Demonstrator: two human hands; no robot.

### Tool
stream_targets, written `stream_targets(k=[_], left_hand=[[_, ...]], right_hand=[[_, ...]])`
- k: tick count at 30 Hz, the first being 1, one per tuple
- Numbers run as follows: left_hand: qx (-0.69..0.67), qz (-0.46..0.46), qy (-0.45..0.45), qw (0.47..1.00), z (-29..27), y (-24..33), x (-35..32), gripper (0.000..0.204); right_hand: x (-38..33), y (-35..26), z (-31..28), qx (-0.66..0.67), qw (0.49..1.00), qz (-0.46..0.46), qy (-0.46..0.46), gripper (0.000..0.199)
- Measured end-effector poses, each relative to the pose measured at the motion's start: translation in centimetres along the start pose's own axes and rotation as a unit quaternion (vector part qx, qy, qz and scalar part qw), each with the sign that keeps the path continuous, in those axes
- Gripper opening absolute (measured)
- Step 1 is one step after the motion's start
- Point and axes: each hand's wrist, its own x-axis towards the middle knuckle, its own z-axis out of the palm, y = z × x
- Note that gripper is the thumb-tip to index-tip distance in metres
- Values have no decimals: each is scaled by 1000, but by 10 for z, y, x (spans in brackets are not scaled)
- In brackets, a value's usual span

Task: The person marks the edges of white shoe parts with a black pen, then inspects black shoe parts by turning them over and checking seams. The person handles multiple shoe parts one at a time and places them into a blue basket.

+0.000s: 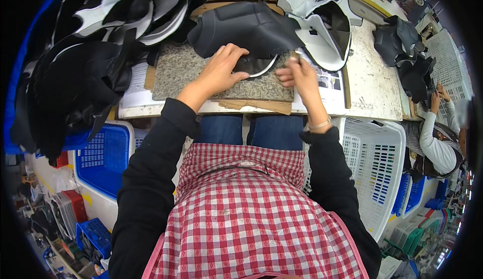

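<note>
A black leather shoe upper (246, 27) lies across a speckled stone slab (176, 77) on the bench in front of me. Its near edge curves round an opening with a white rim. My left hand (221, 71) holds that near edge, fingertips on the black leather and thumb beside the opening. Just right of the opening is my right hand (302, 77), its fingers curled together and smeared by motion. Something thin shows at its fingertips, too blurred to name. The slab rests on brown cardboard (251, 106).
Black and white uppers (108, 7) are heaped at the left; more white-lined uppers (324, 37) lie right of the slab. Printed sheets (329, 90) lie under the slab. A blue crate (103, 160) and a white crate (375, 163) flank me. Another person (440, 143) works at far right.
</note>
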Motion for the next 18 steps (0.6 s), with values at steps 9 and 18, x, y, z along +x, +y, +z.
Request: stream_targets(k=[9,18], left_hand=[[106,157,77,979,20,10,8,30],[-214,22,23,976,21,-35,31,26]], right_hand=[[-46,-22,12,111,990,-82,6,40],[-31,-1,45,47,986,-159,-21,23]])
